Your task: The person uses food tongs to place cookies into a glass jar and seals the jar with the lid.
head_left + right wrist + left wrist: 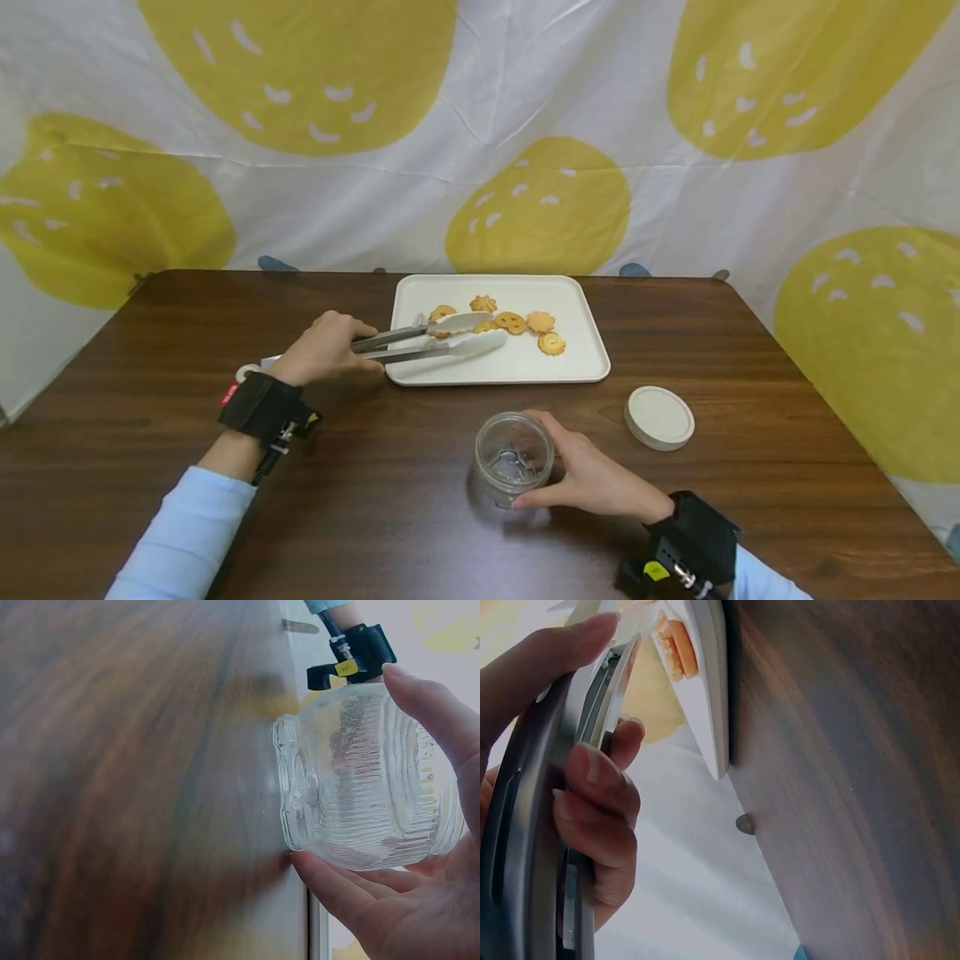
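My left hand grips a pair of metal tongs, its fingers curled round the arms in the left wrist view. The tong tips stand apart over the white tray, overlapping several cookies. One ring-shaped cookie lies just past the tips, beside a round cookie and a flower-shaped one. With fingers and thumb round its side, my right hand holds a clear glass jar. The jar is upright and uncovered, low over the table, and no cookie shows inside.
A white round lid lies on the brown wooden table, right of the jar. Behind the table's far edge hangs a white cloth with yellow shapes. The tray sits close to that far edge.
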The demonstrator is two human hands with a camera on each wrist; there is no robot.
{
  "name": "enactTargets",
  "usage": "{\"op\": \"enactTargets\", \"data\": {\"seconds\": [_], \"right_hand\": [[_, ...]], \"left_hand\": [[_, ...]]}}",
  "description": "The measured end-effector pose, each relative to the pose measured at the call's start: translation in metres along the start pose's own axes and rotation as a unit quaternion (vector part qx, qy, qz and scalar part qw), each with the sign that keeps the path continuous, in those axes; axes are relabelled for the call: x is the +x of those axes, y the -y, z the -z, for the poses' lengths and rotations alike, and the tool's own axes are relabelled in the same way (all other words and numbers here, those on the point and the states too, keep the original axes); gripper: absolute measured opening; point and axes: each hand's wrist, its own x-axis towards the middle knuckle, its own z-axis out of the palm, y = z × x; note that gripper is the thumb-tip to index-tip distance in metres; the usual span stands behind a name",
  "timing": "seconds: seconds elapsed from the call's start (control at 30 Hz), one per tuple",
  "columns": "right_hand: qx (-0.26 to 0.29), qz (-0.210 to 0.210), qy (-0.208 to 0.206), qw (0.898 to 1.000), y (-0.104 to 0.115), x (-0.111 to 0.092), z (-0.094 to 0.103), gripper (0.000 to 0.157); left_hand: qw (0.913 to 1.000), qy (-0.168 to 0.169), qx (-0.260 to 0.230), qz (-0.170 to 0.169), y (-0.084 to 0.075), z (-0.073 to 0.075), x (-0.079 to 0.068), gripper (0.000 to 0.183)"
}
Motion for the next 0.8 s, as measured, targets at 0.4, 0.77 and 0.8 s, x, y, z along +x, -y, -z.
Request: {"op": "enactTargets", "data": {"seconds": [0.4,0.77,0.8], "right_hand": [[0.006,-0.01,0.003,1.0,0.028,0.0,0.005,0.075],[0.033,-0.013,-0.003,0.999,0.007,0.001,0.002,0.076],[0.033,-0.013,-0.003,0.999,0.004,0.001,0.002,0.076]], "left_hand": [[0.9975,-0.047,-0.041,-0.035,-0.004,0.027,-0.02,0.05],[0.9911,-0.028,-0.115,-0.06,-0.013,0.044,-0.044,0.049],[0.9902,-0.025,-0.121,-0.064,-0.013,0.045,-0.046,0.048]]}}
